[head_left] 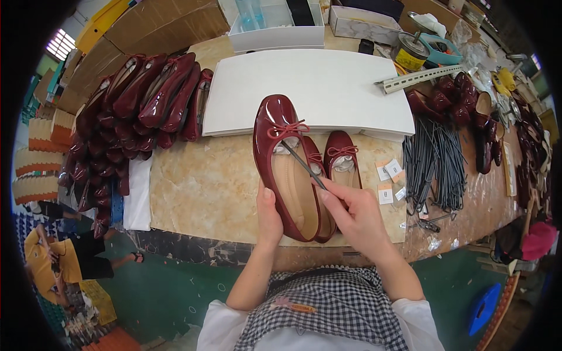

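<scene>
In my left hand is a glossy burgundy ballet flat, toe pointing away from me, with the fingers hidden beneath it. A small bow sits at its throat and white stuffing shows in its toe. My right hand pinches a thin dark rod; the rod slants across the shoe's opening, its far tip near the toe stuffing. Two more burgundy flats are just right of the held shoe: one is partly hidden behind it, the other lies on the tabletop.
Stacked burgundy shoes crowd the left side. A white board spans the back, below a white box. To the right are small tags, many dark rods, a perforated metal strip, a can and more shoes.
</scene>
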{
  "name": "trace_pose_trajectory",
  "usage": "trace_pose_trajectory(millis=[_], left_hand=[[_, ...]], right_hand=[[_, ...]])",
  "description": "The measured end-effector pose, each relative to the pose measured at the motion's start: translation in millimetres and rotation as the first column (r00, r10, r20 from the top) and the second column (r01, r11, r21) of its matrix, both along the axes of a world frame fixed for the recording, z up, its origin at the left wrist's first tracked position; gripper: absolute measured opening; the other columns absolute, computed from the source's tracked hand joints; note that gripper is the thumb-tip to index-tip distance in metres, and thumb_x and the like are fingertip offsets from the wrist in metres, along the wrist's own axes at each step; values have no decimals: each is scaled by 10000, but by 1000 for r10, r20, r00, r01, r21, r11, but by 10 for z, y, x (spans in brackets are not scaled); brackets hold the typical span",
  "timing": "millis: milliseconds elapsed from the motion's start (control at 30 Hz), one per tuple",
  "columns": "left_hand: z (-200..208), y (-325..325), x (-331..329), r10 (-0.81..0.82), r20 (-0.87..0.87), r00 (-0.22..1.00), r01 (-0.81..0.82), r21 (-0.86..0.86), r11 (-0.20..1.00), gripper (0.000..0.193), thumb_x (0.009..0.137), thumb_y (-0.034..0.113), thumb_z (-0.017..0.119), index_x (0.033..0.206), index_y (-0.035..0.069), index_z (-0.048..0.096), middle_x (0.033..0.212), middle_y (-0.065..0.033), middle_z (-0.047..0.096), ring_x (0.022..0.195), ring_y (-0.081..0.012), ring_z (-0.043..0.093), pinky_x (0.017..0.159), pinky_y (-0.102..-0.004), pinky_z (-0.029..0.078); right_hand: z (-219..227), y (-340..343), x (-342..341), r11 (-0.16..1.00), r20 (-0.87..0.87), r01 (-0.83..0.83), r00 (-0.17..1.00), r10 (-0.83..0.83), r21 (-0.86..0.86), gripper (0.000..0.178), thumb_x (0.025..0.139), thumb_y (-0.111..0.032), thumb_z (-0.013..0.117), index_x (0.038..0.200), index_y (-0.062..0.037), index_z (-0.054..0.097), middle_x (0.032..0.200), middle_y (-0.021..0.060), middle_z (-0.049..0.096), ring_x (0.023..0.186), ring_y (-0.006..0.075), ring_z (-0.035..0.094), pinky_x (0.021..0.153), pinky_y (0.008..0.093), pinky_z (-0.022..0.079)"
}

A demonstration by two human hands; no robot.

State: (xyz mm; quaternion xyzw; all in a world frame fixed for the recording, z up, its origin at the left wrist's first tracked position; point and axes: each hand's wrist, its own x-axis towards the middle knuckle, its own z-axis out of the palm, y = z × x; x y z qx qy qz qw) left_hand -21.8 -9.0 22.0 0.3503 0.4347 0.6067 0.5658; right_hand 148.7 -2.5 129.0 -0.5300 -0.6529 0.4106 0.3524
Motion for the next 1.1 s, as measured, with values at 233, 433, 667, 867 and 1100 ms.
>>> trace_pose_trajectory(millis=[233,433,667,867,1100], left_hand=[[59,-215,308,147,-67,987,-158,-214,964,825,940,673,157,1353,11,428,1319,-110,525,1225,-240,486,1066,-361,343],[34,-251,155,138,28,990,-119,-362,925,715,950,615,312,1348,35,444,1239,-103,573,1135,-239,549,983,-363,427],[-101,-290,-1265,266,-960,92,-233,239,943,489,881,139,612,1335,18,477,1158,-121,584,1009,-193,555,879,-331,438],[97,31,35,-363,-865,347,103,-349,931,622,841,263,622,1379,12,434,834,-127,659,717,-159,607,658,-298,473],[-68,-139,-51,-128,441,888,314,-382,869,517,890,344,499,1228,-47,520,1101,-164,629,901,-307,644,781,-409,549]], right_hand=[[-230,-6,-351,858,146,90,971,-188,505,244,879,-100,590,1090,9,646,516,105,525,413,226,521,430,342,407],[-210,-28,-218,984,233,-178,957,174,-5,346,904,-203,540,1184,-2,579,696,216,628,607,368,627,596,431,504],[-754,2,2060,780,623,551,507,-596,297,232,882,-266,603,964,-54,653,783,166,677,701,343,660,620,428,521],[-1290,-49,2419,766,704,613,456,-544,195,301,843,-349,645,834,-49,645,759,167,670,736,370,651,645,453,505],[-830,-238,2334,685,635,678,410,-655,268,182,830,-237,640,893,-67,630,669,120,644,672,352,632,609,455,478]])
